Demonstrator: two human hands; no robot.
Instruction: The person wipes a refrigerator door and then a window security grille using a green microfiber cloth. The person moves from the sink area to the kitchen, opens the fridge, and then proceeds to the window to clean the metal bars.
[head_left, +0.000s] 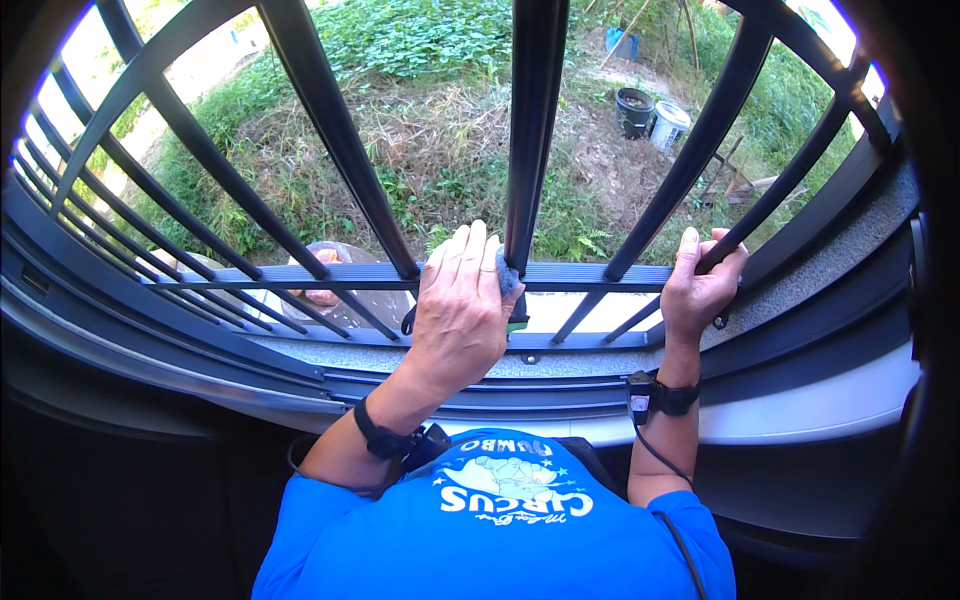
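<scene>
My left hand (459, 307) presses a grey cloth (507, 274) against the foot of a black metal window bar (534, 135). The bar meets a ribbed horizontal rail (574, 277) there. The fingers point up and away, and part of the cloth is hidden beneath the palm. A dark piece with a green edge (517, 324) shows below the thumb; I cannot tell whether it belongs to the cloth. Farther right, my right hand (703, 279) is wrapped around another slanting bar (787, 176), just above the same rail.
The window track (480, 390) and a speckled stone sill (480, 365) run below the grille. Cables hang from the wrist straps. Outside, beyond the bars, are a black bucket (634, 114), a white bucket (669, 126), weeds and dry grass (442, 142). Blurred rounded objects (322, 292) sit low at left.
</scene>
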